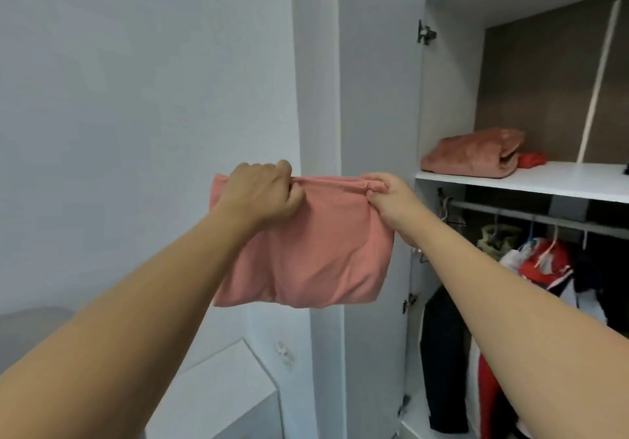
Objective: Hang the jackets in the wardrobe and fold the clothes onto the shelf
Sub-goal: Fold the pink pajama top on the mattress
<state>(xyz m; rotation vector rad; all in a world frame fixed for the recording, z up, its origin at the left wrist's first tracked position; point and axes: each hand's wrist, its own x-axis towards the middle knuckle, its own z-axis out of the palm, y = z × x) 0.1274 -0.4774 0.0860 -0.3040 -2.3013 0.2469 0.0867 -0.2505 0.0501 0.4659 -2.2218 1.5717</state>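
Observation:
A folded pink garment (306, 254) hangs in the air in front of the open wardrobe door (377, 98). My left hand (262, 190) grips its upper edge near the left corner, and my right hand (388, 200) pinches the same edge at the right. To the right, the white wardrobe shelf (531, 181) bears a folded salmon fleece (473, 154) with a small red item (531, 159) behind it. Below the shelf, several jackets (544, 265) hang on the rail (531, 215).
A pale rod (599, 81) leans against the brown back panel above the shelf. Dark and red-white garments (446, 360) hang low in the wardrobe. A white cabinet (224, 391) stands at the lower left by the grey wall, beside a grey seat edge (30, 333).

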